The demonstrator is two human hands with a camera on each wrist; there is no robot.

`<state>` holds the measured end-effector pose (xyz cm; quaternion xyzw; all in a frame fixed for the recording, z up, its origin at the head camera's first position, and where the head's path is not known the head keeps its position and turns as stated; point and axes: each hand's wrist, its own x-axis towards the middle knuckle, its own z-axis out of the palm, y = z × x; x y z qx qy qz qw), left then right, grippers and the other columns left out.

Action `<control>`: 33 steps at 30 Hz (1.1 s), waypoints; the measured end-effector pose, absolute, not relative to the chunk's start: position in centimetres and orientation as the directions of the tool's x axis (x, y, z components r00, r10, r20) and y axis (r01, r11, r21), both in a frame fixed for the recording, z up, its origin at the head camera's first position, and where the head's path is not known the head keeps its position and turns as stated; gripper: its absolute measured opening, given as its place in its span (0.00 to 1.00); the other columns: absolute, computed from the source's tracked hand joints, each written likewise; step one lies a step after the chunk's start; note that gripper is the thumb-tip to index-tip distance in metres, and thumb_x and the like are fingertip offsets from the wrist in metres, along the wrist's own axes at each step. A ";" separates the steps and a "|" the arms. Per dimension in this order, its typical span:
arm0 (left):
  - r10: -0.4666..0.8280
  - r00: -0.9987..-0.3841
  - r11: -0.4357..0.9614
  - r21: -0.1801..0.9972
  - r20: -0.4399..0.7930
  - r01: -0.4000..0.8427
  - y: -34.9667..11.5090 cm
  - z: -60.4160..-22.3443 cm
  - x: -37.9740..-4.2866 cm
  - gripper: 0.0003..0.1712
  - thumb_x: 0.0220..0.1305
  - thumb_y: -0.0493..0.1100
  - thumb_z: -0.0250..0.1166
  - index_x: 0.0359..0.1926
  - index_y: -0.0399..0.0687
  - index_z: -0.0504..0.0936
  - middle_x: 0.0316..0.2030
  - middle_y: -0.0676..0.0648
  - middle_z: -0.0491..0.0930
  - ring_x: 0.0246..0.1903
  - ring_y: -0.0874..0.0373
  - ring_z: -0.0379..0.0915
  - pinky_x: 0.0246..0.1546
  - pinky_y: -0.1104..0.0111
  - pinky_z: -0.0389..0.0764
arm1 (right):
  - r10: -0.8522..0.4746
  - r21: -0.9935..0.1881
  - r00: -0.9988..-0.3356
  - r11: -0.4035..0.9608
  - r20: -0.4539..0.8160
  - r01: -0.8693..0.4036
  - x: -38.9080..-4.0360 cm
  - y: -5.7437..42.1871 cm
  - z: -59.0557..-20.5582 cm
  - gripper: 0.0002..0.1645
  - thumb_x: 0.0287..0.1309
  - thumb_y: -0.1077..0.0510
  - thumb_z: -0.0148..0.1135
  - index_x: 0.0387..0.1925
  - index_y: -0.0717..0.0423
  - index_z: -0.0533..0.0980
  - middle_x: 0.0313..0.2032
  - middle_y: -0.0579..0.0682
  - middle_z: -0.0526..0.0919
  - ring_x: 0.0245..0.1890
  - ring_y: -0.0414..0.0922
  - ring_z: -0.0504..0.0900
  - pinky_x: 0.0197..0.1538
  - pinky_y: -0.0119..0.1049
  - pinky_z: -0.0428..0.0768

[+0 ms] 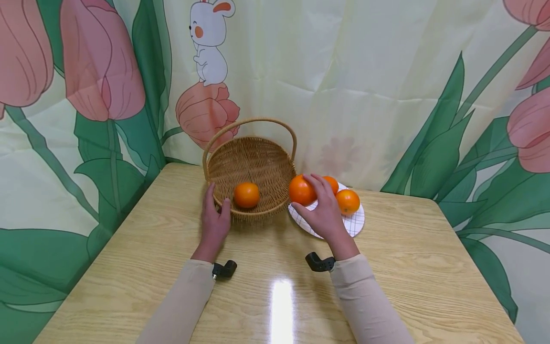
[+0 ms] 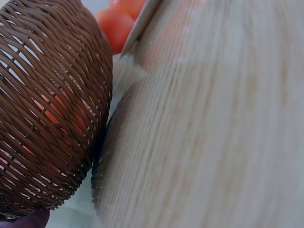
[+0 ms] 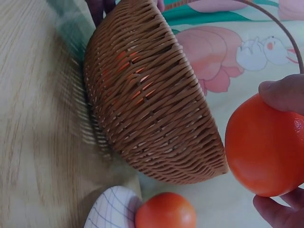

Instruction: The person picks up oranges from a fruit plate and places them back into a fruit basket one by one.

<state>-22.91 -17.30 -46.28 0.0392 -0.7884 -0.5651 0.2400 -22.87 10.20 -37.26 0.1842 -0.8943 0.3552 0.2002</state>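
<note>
A brown wicker basket (image 1: 275, 172) with a tall hooped handle stands on the table, and one orange (image 1: 247, 195) lies inside it. My left hand (image 1: 215, 220) holds the basket's left front rim, thumb at the inner side and fingers outside. In the left wrist view, the woven side of the basket (image 2: 52, 104) fills the left. Between thumb and fingers, my right hand (image 1: 320, 208) grips another orange (image 3: 266, 147), raised beside the basket's right rim. Below that hand is a white plate (image 1: 354, 222) with a grid pattern, bearing two oranges (image 1: 347, 201), one partly hidden behind the hand.
The light wood table (image 1: 266, 267) runs back to a curtain (image 1: 365, 119) printed with tulips and a rabbit, right behind the basket and plate. A black wrist camera (image 1: 320, 262) sits on the right wrist, and another (image 1: 225, 269) on the left.
</note>
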 end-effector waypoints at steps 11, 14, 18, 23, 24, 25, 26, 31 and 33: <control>-0.335 -0.886 0.340 0.919 0.319 0.203 -17.1 -46.1 -22.9 0.36 0.71 0.48 0.53 0.75 0.58 0.50 0.75 0.52 0.50 0.74 0.52 0.47 0.72 0.49 0.52 | -0.204 -0.573 -0.833 0.641 0.515 -0.511 -23.5 8.7 -37.2 0.42 0.49 0.46 0.74 0.66 0.39 0.67 0.67 0.51 0.64 0.58 0.58 0.74 0.58 0.56 0.75; -0.338 -0.886 0.332 0.921 0.317 0.203 -17.0 -46.0 -22.9 0.36 0.70 0.46 0.54 0.75 0.58 0.51 0.75 0.52 0.50 0.74 0.52 0.46 0.72 0.49 0.52 | -0.213 -0.577 -0.823 0.622 0.526 -0.530 -23.8 8.2 -37.4 0.42 0.49 0.45 0.74 0.65 0.39 0.67 0.67 0.51 0.65 0.58 0.56 0.74 0.57 0.55 0.76; -0.335 -0.886 0.330 0.921 0.320 0.207 -16.9 -46.1 -22.7 0.36 0.71 0.47 0.54 0.75 0.59 0.50 0.75 0.52 0.49 0.74 0.52 0.45 0.72 0.48 0.51 | -0.215 -0.587 -0.819 0.602 0.533 -0.541 -24.1 7.5 -37.7 0.41 0.49 0.45 0.73 0.65 0.39 0.67 0.66 0.50 0.66 0.59 0.54 0.74 0.57 0.53 0.77; -0.330 -0.888 0.335 0.919 0.320 0.207 -16.8 -46.3 -22.5 0.36 0.71 0.49 0.53 0.75 0.59 0.50 0.75 0.53 0.49 0.74 0.53 0.45 0.73 0.49 0.51 | -0.212 -0.595 -0.804 0.574 0.555 -0.562 -24.3 6.7 -38.1 0.41 0.48 0.45 0.74 0.64 0.40 0.68 0.65 0.52 0.67 0.59 0.54 0.73 0.58 0.52 0.77; -0.329 -0.889 0.336 0.920 0.317 0.204 -16.8 -46.4 -22.4 0.37 0.71 0.49 0.53 0.75 0.60 0.50 0.75 0.53 0.48 0.74 0.53 0.45 0.73 0.49 0.51 | -0.212 -0.597 -0.801 0.567 0.560 -0.567 -24.3 6.6 -38.2 0.41 0.48 0.45 0.74 0.64 0.41 0.68 0.65 0.52 0.67 0.60 0.55 0.73 0.58 0.53 0.77; -0.332 -0.890 0.336 0.921 0.312 0.198 -16.8 -46.4 -22.4 0.37 0.71 0.49 0.53 0.75 0.61 0.50 0.75 0.53 0.48 0.74 0.53 0.45 0.73 0.49 0.51 | -0.213 -0.599 -0.800 0.562 0.562 -0.571 -24.3 6.5 -38.3 0.41 0.48 0.45 0.74 0.64 0.41 0.69 0.64 0.52 0.68 0.60 0.55 0.73 0.57 0.53 0.77; -0.334 -0.890 0.337 0.921 0.310 0.195 -16.7 -46.4 -22.3 0.37 0.71 0.49 0.53 0.75 0.61 0.50 0.75 0.53 0.48 0.74 0.53 0.45 0.73 0.49 0.51 | -0.215 -0.601 -0.798 0.556 0.563 -0.573 -24.3 6.3 -38.4 0.41 0.48 0.45 0.74 0.64 0.41 0.69 0.65 0.52 0.68 0.60 0.55 0.73 0.57 0.54 0.77; -0.347 -0.884 0.351 0.917 0.313 0.188 -16.7 -46.2 -22.3 0.37 0.70 0.46 0.54 0.75 0.60 0.50 0.75 0.53 0.49 0.74 0.52 0.45 0.73 0.50 0.51 | -0.217 -0.603 -0.789 0.540 0.574 -0.587 -24.5 5.8 -39.0 0.41 0.48 0.45 0.74 0.64 0.42 0.69 0.64 0.53 0.68 0.60 0.56 0.73 0.58 0.54 0.76; -0.344 -0.880 0.360 0.912 0.326 0.197 -16.7 -46.2 -22.5 0.37 0.70 0.46 0.54 0.75 0.58 0.50 0.75 0.51 0.49 0.74 0.51 0.45 0.72 0.50 0.51 | -0.209 -0.598 -0.784 0.542 0.584 -0.590 -24.7 5.8 -39.0 0.41 0.48 0.45 0.74 0.64 0.42 0.69 0.64 0.53 0.68 0.60 0.56 0.73 0.58 0.54 0.76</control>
